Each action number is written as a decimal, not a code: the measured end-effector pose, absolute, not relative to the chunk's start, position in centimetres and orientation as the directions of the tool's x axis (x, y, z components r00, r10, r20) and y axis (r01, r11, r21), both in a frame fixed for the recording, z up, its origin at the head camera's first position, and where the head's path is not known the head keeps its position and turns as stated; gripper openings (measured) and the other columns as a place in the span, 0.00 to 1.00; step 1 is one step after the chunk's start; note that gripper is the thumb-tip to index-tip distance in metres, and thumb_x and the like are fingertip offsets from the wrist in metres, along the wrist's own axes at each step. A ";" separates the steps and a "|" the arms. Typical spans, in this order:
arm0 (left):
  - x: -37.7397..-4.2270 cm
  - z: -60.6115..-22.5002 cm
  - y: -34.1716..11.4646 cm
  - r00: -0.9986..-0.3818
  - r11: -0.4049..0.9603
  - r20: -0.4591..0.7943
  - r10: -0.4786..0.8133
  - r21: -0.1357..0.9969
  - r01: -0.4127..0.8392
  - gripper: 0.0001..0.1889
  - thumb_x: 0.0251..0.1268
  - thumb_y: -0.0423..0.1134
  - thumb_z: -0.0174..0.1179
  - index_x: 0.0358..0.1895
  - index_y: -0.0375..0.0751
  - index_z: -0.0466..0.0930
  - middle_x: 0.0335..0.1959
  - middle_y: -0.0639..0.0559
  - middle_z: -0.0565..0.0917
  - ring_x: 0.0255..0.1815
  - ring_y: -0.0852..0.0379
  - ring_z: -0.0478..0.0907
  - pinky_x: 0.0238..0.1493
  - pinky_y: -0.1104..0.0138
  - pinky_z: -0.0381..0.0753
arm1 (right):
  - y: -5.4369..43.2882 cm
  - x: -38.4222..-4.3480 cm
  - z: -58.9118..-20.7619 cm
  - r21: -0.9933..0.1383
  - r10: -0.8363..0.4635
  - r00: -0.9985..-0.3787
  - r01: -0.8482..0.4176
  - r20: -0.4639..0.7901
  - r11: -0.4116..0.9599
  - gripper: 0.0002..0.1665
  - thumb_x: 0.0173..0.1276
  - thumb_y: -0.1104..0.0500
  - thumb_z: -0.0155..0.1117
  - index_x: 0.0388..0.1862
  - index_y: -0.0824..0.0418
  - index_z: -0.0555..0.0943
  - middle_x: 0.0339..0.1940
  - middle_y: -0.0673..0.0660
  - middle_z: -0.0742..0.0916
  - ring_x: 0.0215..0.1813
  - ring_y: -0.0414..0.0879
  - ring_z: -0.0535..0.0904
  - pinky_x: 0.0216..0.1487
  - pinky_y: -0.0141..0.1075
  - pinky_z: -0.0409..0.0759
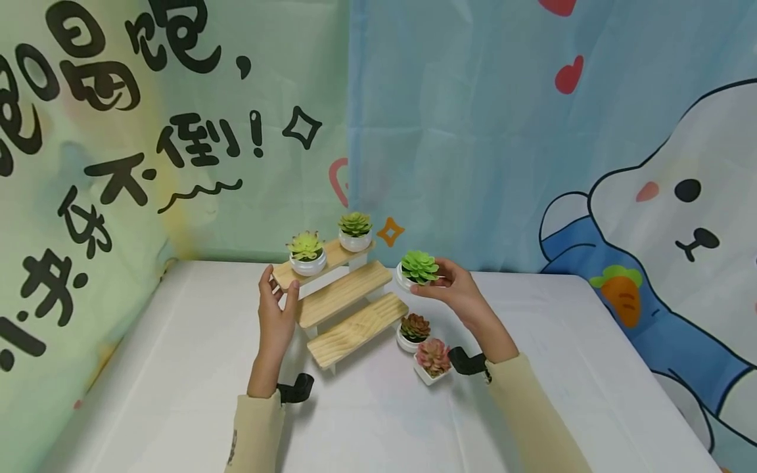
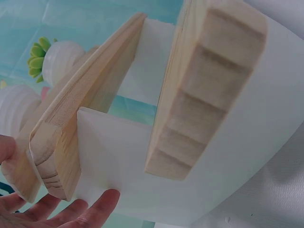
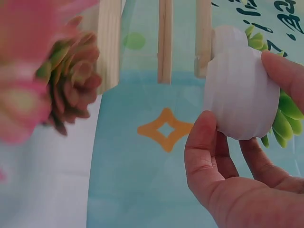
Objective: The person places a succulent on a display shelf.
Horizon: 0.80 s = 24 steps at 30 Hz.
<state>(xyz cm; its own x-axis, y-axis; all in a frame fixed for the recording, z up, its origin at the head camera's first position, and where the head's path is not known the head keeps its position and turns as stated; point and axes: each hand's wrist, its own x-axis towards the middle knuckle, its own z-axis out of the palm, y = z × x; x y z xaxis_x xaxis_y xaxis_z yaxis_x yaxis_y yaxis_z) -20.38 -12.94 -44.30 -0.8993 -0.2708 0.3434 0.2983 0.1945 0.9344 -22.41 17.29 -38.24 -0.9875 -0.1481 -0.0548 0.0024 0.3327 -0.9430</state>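
My right hand (image 1: 461, 292) pinches a white round pot with a bright green succulent (image 1: 419, 267), held up just right of a three-tier wooden plant stand (image 1: 345, 299). In the right wrist view, thumb and fingers clasp the ribbed white pot (image 3: 242, 92) round its sides. The left hand (image 1: 278, 315) grips the left end of the stand's top shelf, with the thumb on one side and fingers on the other. On that shelf stand a potted yellow-green succulent (image 1: 307, 253) near the left end and a potted green succulent (image 1: 355, 231) at the right end.
Right of the lowest shelf, a brown-red succulent in a round white pot (image 1: 413, 332) and a pink succulent in a square white pot (image 1: 433, 360) stand on the white table (image 1: 378, 433). A printed cloth backdrop (image 1: 449, 164) hangs behind the table.
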 end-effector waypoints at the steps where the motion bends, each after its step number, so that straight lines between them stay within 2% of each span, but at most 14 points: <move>1: -20.4 -44.3 -12.9 -0.900 0.196 0.342 -0.270 0.935 0.296 0.31 0.75 0.34 0.52 0.73 0.26 0.48 0.62 0.23 0.66 0.64 0.27 0.66 0.64 0.40 0.66 | 17.1 -22.5 -38.2 -0.946 -0.151 -0.987 0.004 -0.056 0.325 0.47 0.64 0.60 0.69 0.76 0.66 0.56 0.65 0.68 0.71 0.56 0.55 0.72 0.60 0.48 0.73; 6: -20.3 -44.1 -12.7 -0.908 0.203 0.327 -0.263 0.938 0.279 0.32 0.75 0.35 0.52 0.73 0.27 0.48 0.63 0.24 0.65 0.64 0.28 0.67 0.63 0.41 0.68 | 16.1 -22.9 -38.2 -0.957 -0.167 -0.984 0.011 -0.062 0.290 0.47 0.64 0.61 0.68 0.76 0.66 0.56 0.65 0.69 0.71 0.58 0.57 0.72 0.64 0.54 0.70; 12: -20.3 -44.2 -12.8 -0.904 0.200 0.334 -0.268 0.937 0.287 0.32 0.75 0.35 0.51 0.73 0.27 0.48 0.62 0.24 0.65 0.63 0.27 0.68 0.62 0.41 0.69 | 14.7 -23.7 -38.1 -0.966 -0.197 -0.979 -0.001 -0.052 0.258 0.46 0.64 0.61 0.68 0.76 0.66 0.56 0.65 0.68 0.71 0.58 0.56 0.72 0.65 0.55 0.68; 21: -20.5 -44.5 -12.8 -0.895 0.192 0.356 -0.268 0.930 0.313 0.32 0.75 0.34 0.52 0.73 0.26 0.49 0.63 0.23 0.66 0.64 0.27 0.66 0.64 0.39 0.66 | 13.3 -24.3 -38.2 -0.964 -0.189 -0.979 0.024 -0.076 0.263 0.45 0.63 0.62 0.69 0.75 0.65 0.58 0.65 0.67 0.72 0.55 0.54 0.73 0.64 0.53 0.70; 24: -20.6 -44.3 -12.9 -0.893 0.198 0.363 -0.268 0.927 0.317 0.32 0.74 0.34 0.52 0.73 0.26 0.49 0.62 0.23 0.66 0.64 0.28 0.66 0.66 0.41 0.64 | 13.0 -24.6 -38.2 -0.963 -0.188 -0.979 0.029 -0.082 0.267 0.46 0.64 0.62 0.69 0.76 0.64 0.57 0.65 0.67 0.71 0.57 0.55 0.73 0.64 0.52 0.71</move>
